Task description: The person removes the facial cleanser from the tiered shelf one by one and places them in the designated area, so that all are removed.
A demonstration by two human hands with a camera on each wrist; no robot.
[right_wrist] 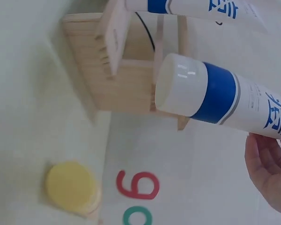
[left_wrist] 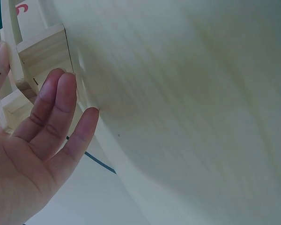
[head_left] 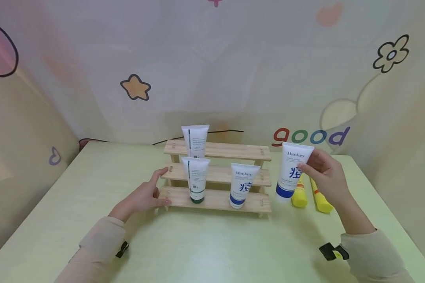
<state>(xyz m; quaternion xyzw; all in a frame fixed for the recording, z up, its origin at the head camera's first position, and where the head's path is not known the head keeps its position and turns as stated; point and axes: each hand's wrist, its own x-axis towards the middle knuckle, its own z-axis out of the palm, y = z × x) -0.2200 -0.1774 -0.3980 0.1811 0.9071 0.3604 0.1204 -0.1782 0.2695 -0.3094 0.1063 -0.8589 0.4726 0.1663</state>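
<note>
My right hand (head_left: 326, 176) pinches a white squeeze tube (head_left: 291, 171) with a blue band, held cap down in the air right of the wooden tiered rack (head_left: 216, 201). In the right wrist view the tube's cap (right_wrist: 175, 84) points towards the rack. At the rack's left end my left hand (head_left: 145, 196) touches the shelves with index finger and thumb; its other fingers (left_wrist: 65, 103) extend loosely beside the wood. A matching blue-banded tube (head_left: 241, 184) stands on the bottom shelf, right of a green-capped white tube (head_left: 197, 179). Another white tube (head_left: 195, 137) stands higher up behind, its lower part hidden.
Two yellow tubes (head_left: 320, 196) lie on the pale green table (head_left: 205, 247) right of the rack, partly behind my right hand and the held tube. A patterned cloth backdrop (head_left: 226, 78) rises behind the table.
</note>
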